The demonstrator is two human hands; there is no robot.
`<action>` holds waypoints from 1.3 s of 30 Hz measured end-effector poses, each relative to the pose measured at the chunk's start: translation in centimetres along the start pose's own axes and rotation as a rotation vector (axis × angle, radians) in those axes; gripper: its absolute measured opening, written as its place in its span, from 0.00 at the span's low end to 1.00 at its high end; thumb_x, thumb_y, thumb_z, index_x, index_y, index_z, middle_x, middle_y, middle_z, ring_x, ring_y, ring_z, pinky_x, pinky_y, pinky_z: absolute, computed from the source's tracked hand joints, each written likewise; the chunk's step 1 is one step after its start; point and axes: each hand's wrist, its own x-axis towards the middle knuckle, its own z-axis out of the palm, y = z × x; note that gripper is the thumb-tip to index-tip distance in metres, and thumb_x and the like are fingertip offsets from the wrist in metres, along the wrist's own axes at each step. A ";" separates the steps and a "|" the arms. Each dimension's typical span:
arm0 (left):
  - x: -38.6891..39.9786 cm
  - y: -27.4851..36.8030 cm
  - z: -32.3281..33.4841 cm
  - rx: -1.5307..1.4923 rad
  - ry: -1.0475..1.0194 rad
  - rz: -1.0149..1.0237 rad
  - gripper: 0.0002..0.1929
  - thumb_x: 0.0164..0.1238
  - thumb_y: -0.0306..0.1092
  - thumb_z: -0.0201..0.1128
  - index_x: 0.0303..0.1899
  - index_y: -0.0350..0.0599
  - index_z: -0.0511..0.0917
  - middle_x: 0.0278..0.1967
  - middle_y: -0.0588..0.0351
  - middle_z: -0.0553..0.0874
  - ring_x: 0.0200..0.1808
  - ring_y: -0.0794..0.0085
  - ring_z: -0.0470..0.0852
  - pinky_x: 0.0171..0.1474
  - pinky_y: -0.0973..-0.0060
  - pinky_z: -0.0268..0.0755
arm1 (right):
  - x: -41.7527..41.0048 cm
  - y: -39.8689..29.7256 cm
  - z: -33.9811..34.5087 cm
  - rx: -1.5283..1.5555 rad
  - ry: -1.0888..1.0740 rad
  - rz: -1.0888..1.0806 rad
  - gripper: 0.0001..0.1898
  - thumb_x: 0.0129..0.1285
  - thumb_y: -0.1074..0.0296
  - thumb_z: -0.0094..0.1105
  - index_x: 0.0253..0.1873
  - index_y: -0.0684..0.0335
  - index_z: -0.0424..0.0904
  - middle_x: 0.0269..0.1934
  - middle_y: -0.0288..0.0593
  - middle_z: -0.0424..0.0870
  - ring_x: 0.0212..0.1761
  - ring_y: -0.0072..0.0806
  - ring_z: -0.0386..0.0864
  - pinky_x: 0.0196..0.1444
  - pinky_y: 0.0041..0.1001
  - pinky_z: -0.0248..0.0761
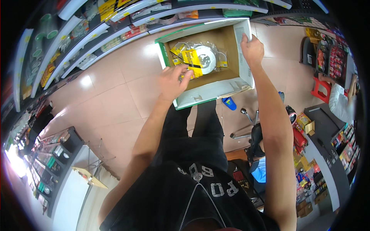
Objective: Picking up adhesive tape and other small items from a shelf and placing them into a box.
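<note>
An open cardboard box (pixel 212 92), white and green outside, is in front of me, above the floor. My right hand (pixel 253 49) grips the top of its right wall, thumb on the inner side. My left hand (pixel 175 80) is over the box's near left corner, its fingers reaching in at a yellow-labelled package (pixel 192 62). Whether the fingers hold that package I cannot tell. A round white item (pixel 207 60) in clear plastic lies beside it. Smaller clear packets with yellow labels, one of them at the right (pixel 222 60), lie on the box's bottom.
Store shelves (pixel 115 37) with packaged goods curve along the top and left. A blue slipper (pixel 229 103) and a chair's metal legs (pixel 245 135) are on the tiled floor. At the right are a red stool (pixel 321 89), a seated person and a dark counter (pixel 325 115).
</note>
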 end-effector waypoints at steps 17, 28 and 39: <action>1.6 16.6 -1.1 -1.459 -1.058 0.236 0.10 0.67 0.36 0.64 0.36 0.39 0.84 0.27 0.55 0.86 0.31 0.68 0.84 0.34 0.70 0.74 | -0.5 -0.4 -0.4 0.001 0.120 -0.062 0.21 0.66 0.50 0.56 0.44 0.66 0.86 0.34 0.63 0.86 0.39 0.58 0.85 0.46 0.48 0.77; 2.5 27.0 -0.8 -2.667 -1.818 -0.110 0.22 0.74 0.39 0.60 0.60 0.32 0.69 0.53 0.35 0.83 0.54 0.46 0.85 0.54 0.58 0.80 | -0.7 -0.2 -0.6 0.044 0.033 0.015 0.22 0.67 0.49 0.57 0.45 0.66 0.85 0.36 0.66 0.85 0.42 0.61 0.84 0.49 0.48 0.76; 7.6 0.1 -4.3 -1.217 0.127 -0.370 0.18 0.77 0.44 0.53 0.54 0.37 0.76 0.41 0.49 0.85 0.47 0.64 0.83 0.52 0.67 0.74 | -0.5 0.4 -0.8 0.066 0.064 0.004 0.19 0.66 0.51 0.57 0.44 0.63 0.86 0.35 0.62 0.86 0.40 0.59 0.84 0.46 0.48 0.76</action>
